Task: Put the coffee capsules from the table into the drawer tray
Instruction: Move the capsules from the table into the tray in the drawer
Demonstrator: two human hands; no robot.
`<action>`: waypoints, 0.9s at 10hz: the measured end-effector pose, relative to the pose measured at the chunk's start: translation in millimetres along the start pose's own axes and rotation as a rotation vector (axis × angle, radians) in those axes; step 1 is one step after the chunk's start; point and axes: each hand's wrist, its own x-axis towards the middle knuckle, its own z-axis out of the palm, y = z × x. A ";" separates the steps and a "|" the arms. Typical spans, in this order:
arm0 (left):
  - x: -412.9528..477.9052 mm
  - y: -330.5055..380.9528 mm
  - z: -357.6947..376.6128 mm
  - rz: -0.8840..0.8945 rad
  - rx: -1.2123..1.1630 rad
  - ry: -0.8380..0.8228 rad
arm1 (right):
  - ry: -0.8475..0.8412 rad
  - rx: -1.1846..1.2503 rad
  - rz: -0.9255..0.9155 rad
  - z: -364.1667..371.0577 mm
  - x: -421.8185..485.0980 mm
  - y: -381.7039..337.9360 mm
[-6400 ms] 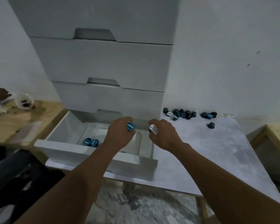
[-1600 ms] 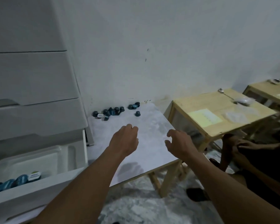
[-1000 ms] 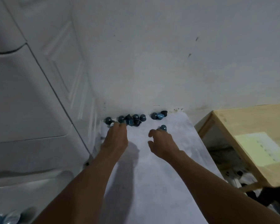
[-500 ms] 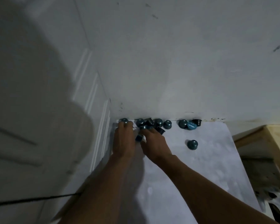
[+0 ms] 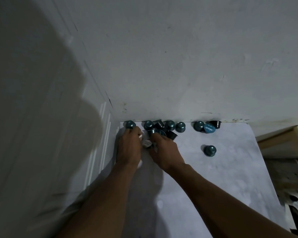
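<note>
Several teal and dark coffee capsules (image 5: 180,126) stand in a row along the wall at the back of the white table (image 5: 213,182). One lies on its side showing a blue lid (image 5: 209,128), and a single capsule (image 5: 209,150) stands apart, nearer me. My left hand (image 5: 128,148) reaches into the corner, its fingertips curled on the leftmost capsule (image 5: 130,124). My right hand (image 5: 164,152) is close beside it, fingers over the middle cluster, pinching a white-lidded capsule (image 5: 147,143) at its thumb. The drawer tray is out of view.
The white side of the drawer cabinet (image 5: 46,117) fills the left and meets the wall (image 5: 179,57) at the corner. Part of a wooden table (image 5: 292,134) shows at the right edge, with a gap and clutter below it.
Both hands left the drawer with nothing in them and reached to the capsule row at the wall. In the last half second they closed in on the left cluster, and the view moved nearer.
</note>
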 end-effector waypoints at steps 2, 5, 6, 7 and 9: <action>-25.3 5.5 -0.8 0.017 -0.022 -0.066 | 0.027 -0.028 0.051 -6.6 -21.4 11.7; -42.3 -6.3 17.5 -0.026 -0.104 -0.116 | 0.018 -0.023 0.028 4.6 -25.4 6.4; -46.6 -4.7 13.8 -0.040 -0.098 -0.079 | 0.011 0.018 0.037 8.1 -24.0 9.1; -44.4 -4.4 10.9 -0.005 -0.109 -0.065 | -0.016 0.023 0.030 6.5 -22.0 9.2; -38.8 -6.0 0.0 0.046 -0.074 -0.062 | -0.029 0.027 0.077 5.8 -14.8 17.0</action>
